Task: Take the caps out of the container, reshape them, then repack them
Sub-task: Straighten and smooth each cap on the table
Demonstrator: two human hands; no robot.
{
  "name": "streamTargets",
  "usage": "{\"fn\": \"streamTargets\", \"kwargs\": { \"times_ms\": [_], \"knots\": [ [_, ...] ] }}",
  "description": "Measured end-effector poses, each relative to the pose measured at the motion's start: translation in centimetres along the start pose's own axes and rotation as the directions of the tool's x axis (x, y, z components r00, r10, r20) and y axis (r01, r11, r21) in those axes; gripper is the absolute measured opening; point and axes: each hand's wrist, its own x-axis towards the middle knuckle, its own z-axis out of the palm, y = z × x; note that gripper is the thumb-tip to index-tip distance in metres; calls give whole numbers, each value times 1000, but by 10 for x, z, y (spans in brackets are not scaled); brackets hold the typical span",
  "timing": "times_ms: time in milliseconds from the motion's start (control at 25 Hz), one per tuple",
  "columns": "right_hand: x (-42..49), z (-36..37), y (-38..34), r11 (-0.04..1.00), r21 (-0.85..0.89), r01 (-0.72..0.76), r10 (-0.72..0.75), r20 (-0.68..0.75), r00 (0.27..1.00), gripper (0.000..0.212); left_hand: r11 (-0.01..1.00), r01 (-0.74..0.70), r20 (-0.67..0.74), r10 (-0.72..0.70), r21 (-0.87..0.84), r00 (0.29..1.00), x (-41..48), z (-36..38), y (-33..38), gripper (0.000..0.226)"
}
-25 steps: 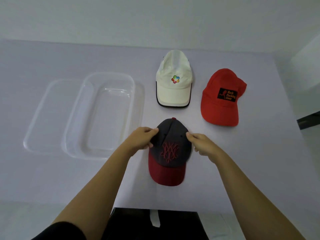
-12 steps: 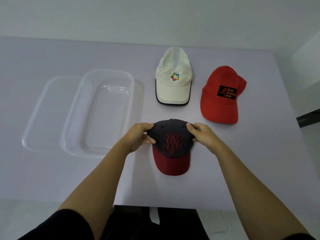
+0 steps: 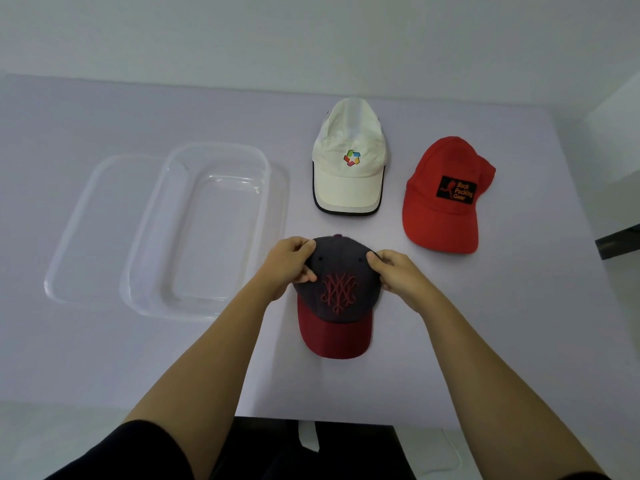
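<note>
A dark grey cap (image 3: 341, 306) with a red brim and a red embroidered emblem lies nearest the person, brim toward them. Its crown is pinched on either side by the left hand (image 3: 287, 268) and the right hand (image 3: 398, 275). Beyond it lie a white cap (image 3: 348, 181) with a black-edged brim and a multicoloured logo and, to its right and apart from it, a red cap (image 3: 440, 216) with a black patch. The clear plastic container (image 3: 266, 168) stands open at the left, with all three caps outside it.

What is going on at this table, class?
A person's left hand and right hand grip the crown of the dark cap, which sits on the table, brim toward them. The white cap and red cap lie farther back. The container stands empty at the left, so all three caps are out and none is repacked yet.
</note>
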Motion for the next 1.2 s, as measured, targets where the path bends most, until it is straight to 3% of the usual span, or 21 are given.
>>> {"fn": "streamTargets", "kwargs": {
  "times_ms": [160, 400, 520, 680, 880, 1080, 1200],
  "knots": [
    [3, -4, -1, 962, -268, 48, -74, -87, 993, 49, 986, -95, -57, 104, 140, 993, 3, -7, -1, 26],
    [-7, -3, 10, 993, 44, -110, 108, 51, 993, 45, 1000, 8, -117, -9, -10, 993, -7, -6, -16, 21],
    [-11, 1, 18, 989, 118, -88, 81, 61, 995, 37, 1000, -5, -164, 4, -3, 986, -10, -4, -25, 19],
    [-13, 5, 21, 991, 133, -10, 15, -30, 999, 27, 996, -60, -108, 66, 60, 992, -12, -1, -25, 21],
    [-8, 3, 21, 994, 99, 44, -32, -115, 993, 28, 967, -144, -235, 193, 213, 953, -10, -3, -19, 27],
    [-10, 10, 17, 1000, 1, 31, -30, -168, 985, 31, 943, -124, -237, 203, 310, 950, -12, 1, -9, 31],
    [-19, 0, 8, 988, -87, 127, -146, -259, 955, 33, 784, -135, -318, 395, 606, 862, -26, 4, 16, 37]
  ]
}}
